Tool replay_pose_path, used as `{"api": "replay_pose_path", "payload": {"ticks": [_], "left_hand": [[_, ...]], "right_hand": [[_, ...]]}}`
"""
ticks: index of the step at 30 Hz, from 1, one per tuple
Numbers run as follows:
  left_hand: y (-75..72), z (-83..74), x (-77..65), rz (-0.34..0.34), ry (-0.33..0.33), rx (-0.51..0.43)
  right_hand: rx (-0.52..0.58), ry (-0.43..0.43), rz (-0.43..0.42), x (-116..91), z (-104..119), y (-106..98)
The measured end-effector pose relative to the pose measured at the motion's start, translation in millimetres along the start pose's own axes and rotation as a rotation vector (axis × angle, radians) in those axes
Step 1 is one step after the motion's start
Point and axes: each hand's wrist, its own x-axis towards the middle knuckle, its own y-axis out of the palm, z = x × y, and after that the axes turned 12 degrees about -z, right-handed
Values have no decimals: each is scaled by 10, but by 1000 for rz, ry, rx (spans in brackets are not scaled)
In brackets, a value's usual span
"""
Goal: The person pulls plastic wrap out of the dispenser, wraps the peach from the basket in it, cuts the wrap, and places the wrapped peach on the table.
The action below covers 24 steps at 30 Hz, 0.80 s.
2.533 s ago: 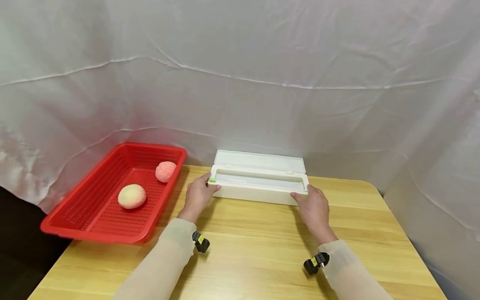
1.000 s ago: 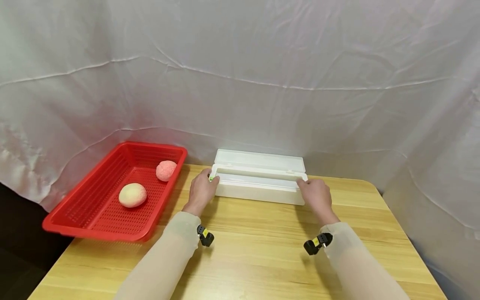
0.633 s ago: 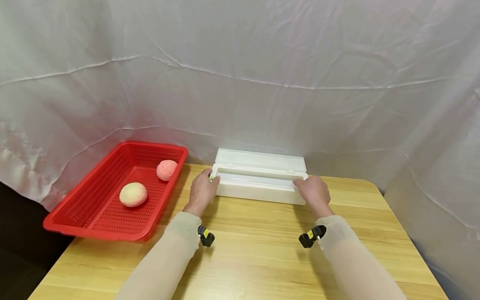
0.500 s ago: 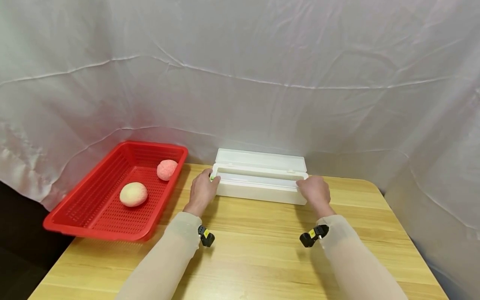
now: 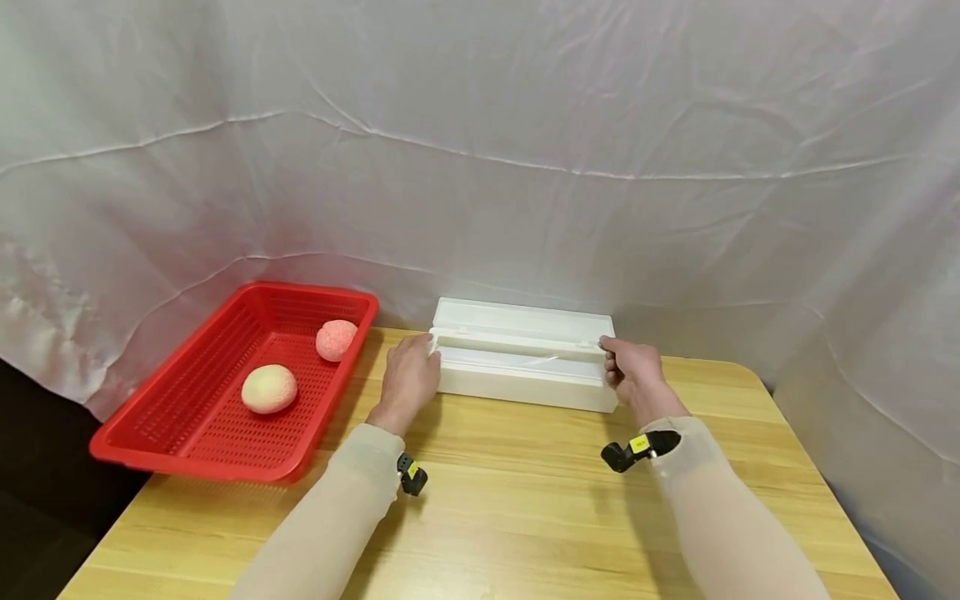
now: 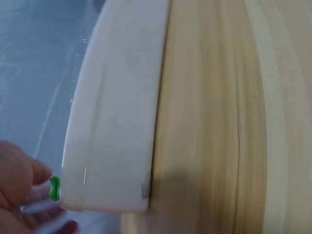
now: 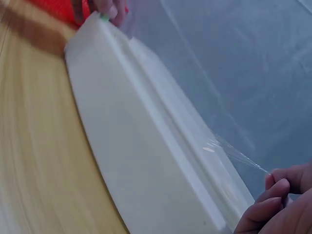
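A long white cling film dispenser (image 5: 525, 385) stands near the back of the table, its lid (image 5: 525, 317) tipped back. My right hand (image 5: 633, 371) is raised at its right end, thumb and forefinger pinching the edge of clear cling film (image 7: 239, 155). The film stretches from the dispenser to those fingertips in the right wrist view. At the dispenser's left end, my left hand (image 5: 408, 377) holds the corner, thumb at the top edge. Its fingers are blurred beside a green slider (image 6: 55, 188) in the left wrist view.
A red plastic basket (image 5: 187, 471) sits on the left of the wooden table (image 5: 510, 500). Inside it lie a pale yellow-pink ball (image 5: 269, 389) and a pink ball (image 5: 335, 340), both round and soft-looking. A grey-white curtain (image 5: 480, 208) hangs close behind the table.
My right hand has gone from holding the dispenser's right end to its inner edge, then up and back with cling film pinched. My left hand has stayed at the left end, shifting slightly.
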Motion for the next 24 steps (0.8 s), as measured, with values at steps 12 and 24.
{"api": "replay_pose_path", "payload": {"ticks": [12, 24], "left_hand": [[-63, 8, 109, 173, 262, 195], [-96, -13, 194, 257, 269, 168]], "right_hand": [[104, 81, 39, -40, 80, -7], [122, 79, 64, -26, 87, -50]]}}
